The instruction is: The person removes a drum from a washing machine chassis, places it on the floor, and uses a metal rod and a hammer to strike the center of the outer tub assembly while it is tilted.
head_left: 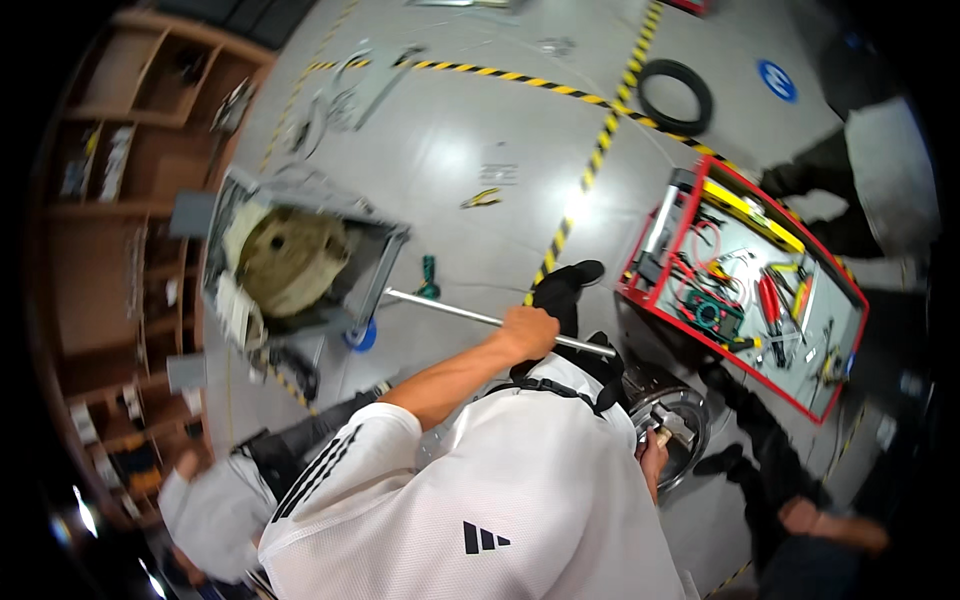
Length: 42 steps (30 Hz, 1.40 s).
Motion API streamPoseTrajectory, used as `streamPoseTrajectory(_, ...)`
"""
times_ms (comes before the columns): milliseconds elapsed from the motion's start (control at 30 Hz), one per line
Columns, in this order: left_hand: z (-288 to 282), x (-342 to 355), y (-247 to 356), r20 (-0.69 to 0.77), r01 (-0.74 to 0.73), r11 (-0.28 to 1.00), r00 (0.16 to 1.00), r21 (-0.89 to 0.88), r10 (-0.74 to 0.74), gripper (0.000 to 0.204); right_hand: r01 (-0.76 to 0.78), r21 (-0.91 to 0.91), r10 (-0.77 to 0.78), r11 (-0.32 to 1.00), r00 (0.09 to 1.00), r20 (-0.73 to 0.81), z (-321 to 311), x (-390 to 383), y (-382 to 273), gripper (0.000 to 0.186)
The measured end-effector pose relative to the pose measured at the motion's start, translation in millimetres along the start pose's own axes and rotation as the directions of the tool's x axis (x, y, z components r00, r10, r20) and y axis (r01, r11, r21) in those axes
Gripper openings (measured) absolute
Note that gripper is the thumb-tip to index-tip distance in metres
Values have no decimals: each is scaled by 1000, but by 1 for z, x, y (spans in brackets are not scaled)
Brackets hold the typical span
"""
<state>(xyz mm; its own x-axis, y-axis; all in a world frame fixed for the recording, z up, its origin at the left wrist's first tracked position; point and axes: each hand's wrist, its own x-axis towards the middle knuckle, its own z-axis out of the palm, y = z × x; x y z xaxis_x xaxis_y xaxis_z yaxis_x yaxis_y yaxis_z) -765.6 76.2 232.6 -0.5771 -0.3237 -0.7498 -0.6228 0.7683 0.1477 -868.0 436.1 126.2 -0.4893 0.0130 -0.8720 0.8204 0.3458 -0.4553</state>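
Observation:
My left hand is closed around a long silver metal rod, which slants across in front of my waist. To the lower right, my right hand reaches to a shiny metal drum. Its fingers are closed on a hammer-like tool with a metal head and a pale handle. The fingers are partly hidden by my white shirt. At the left stands a grey machine housing, its opening showing a large pale round tub. A green power tool stands on the floor beside the housing.
A red-rimmed toolbox full of hand tools stands at the right. Yellow pliers and a black rubber ring lie on the floor. Other people stand at lower left and right. Wooden shelves line the left.

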Motion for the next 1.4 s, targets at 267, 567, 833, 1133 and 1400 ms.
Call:
streamPoseTrajectory(267,79,-90,20,-9,218,926,973,-310,-232,22,-139,-220,201,966,936,289,-74,106,56,33)
streamPoseTrajectory(567,163,-188,-4,150,432,586,872,-686,-467,47,-117,-536,351,836,864,360,-24,98,7,28)
streamPoseTrajectory(833,273,-259,-52,177,410,371,833,-833,-525,58,151,-778,246,609,897,367,22,79,25,32)
streamPoseTrajectory(1133,411,-333,-127,162,342,201,786,-918,-597,57,422,-866,100,269,882,461,106,-61,100,26)
streamPoseTrajectory(1400,458,-377,-184,129,259,79,696,-963,-706,49,375,-872,56,315,910,411,189,-87,139,15)
